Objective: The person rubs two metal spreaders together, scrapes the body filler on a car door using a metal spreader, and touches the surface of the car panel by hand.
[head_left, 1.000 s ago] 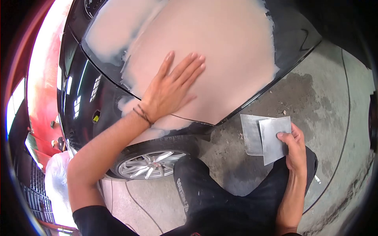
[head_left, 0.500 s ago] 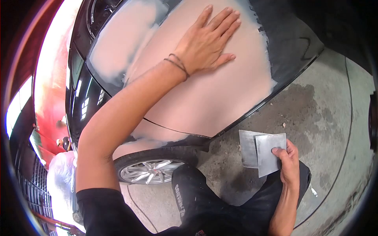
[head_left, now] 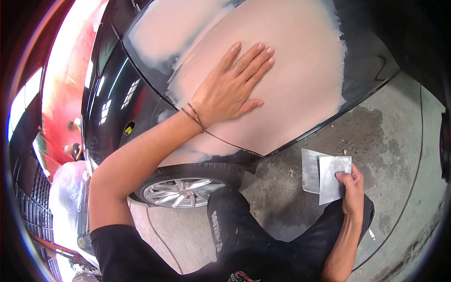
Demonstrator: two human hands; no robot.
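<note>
My left hand (head_left: 235, 87) lies flat, fingers spread, on the pinkish filler (head_left: 291, 61) that covers much of the black car panel (head_left: 366, 51). Nothing is in it, and a thin dark band circles its wrist. My right hand (head_left: 351, 188) pinches two thin grey metal sheets (head_left: 334, 176) with its thumb on top. The sheets overlap at an angle, above the floor and near my right knee. A second filler patch (head_left: 174, 28) shows at the upper left of the panel, past a ridge.
A wheel with silver spokes (head_left: 181, 191) is below the panel, beside my left knee. The stained concrete floor (head_left: 394, 188) has a thin dark line across it. Clear plastic wrap (head_left: 68, 192) and a distant person (head_left: 76, 151) are at the left.
My left hand slid up and to the right over the filler, then came back down and left. The sheets stay in my right hand. The view has shifted slightly.
</note>
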